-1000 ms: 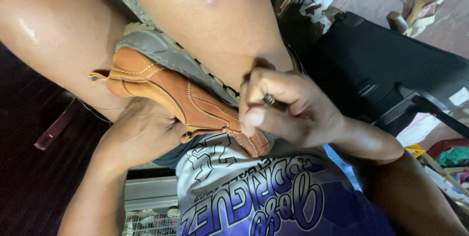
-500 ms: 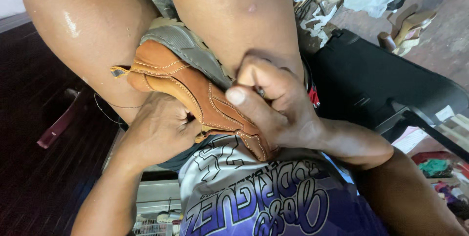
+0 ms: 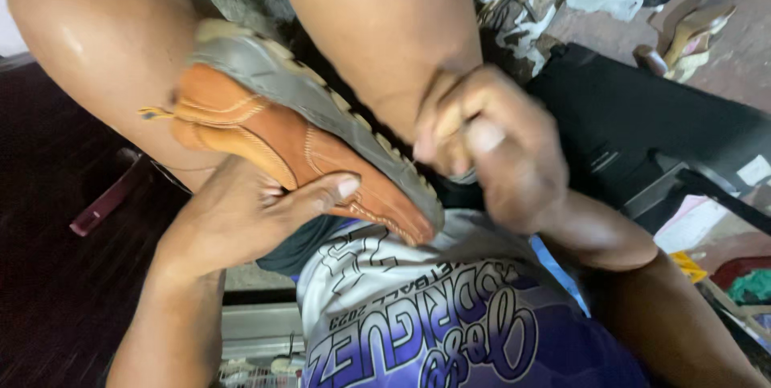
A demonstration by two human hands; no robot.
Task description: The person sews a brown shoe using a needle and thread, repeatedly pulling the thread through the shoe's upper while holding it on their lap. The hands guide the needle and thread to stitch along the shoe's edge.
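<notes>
Between knees, shoe [image 3: 321, 147], sole edge up.

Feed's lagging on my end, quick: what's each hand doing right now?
Left hand: closed around the tan leather shoe, thumb across its upper.
Right hand: fisted beside the shoe's grey sole, motion-blurred; whether it holds anything cannot be told.

I see one tan-orange leather shoe [image 3: 281, 143] with raised seam stitching and a thick grey lugged sole [image 3: 321, 107]. It lies wedged between my bare knees, tilted, sole turned up and to the right, toe pointing down toward my lap. A small pull tab sticks out at the heel, upper left. My left grip [image 3: 249, 223] clasps the upper from below, thumb pressed across the leather.
</notes>
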